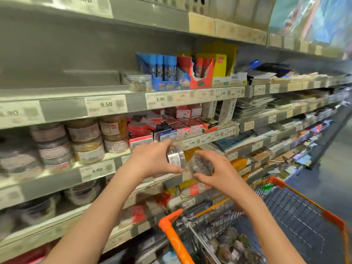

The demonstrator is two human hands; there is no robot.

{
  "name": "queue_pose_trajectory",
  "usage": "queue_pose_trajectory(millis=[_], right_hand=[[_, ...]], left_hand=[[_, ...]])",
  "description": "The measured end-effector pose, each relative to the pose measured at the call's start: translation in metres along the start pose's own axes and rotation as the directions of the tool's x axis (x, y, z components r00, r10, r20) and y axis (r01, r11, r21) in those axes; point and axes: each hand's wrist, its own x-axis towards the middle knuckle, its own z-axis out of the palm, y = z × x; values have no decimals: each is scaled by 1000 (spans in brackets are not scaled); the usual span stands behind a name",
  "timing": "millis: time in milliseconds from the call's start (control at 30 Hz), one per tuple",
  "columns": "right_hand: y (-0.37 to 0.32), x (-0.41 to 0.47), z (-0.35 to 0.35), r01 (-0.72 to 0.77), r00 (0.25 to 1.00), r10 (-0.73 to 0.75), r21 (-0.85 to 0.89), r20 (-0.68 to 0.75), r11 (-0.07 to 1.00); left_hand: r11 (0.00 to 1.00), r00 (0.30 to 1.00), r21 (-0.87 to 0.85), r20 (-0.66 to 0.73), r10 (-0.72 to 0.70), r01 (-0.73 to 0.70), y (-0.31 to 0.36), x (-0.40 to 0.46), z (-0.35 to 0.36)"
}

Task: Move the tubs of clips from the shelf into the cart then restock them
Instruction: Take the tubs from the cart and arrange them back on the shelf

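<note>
Left hand (pixel 152 161) grips labelled tub (pixel 175 156); right hand (pixel 219 174) grips clear tub (pixel 202 166). Both held in front of shelf (pixel 95 168), above cart (pixel 171 235). Tubs: likely light, rigid, smooth plastic; best grasped round the rim.

- You get even, bright overhead store light with soft shadows under each shelf (pixel 106 109).
- Your view smears at the left and top edges; shelf lines bow with wide-angle distortion.

Bare shelf stretch (pixel 62 79) left of lone tub (pixel 139 81); stacked tubs (pixel 83 138) crowding the shelf below.
</note>
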Motion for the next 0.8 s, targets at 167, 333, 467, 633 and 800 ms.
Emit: queue_pose_trajectory(millis=[167,333,467,633,800], right_hand=[[-22,17,-6,124,992,-124,19,11,992],[-46,33,-11,239,971,-239,39,11,970],[-74,47,-19,329,944,-329,59,-13,943],[-117,69,-33,452,891,-445,87,-84,888],[-159,104,-47,533,841,-511,106,-178,840]], left_hand=[[995,995,37,-38,-96,98,-10,-20,-26],[977,977,77,-94,-190,198,-21,-42,-55],[971,962,43,-150,-227,236,-28,-61,-84],[962,932,33,-261,-253,270,-45,-74,-125],[944,869,47,-408,-281,328,-78,-72,-164]])
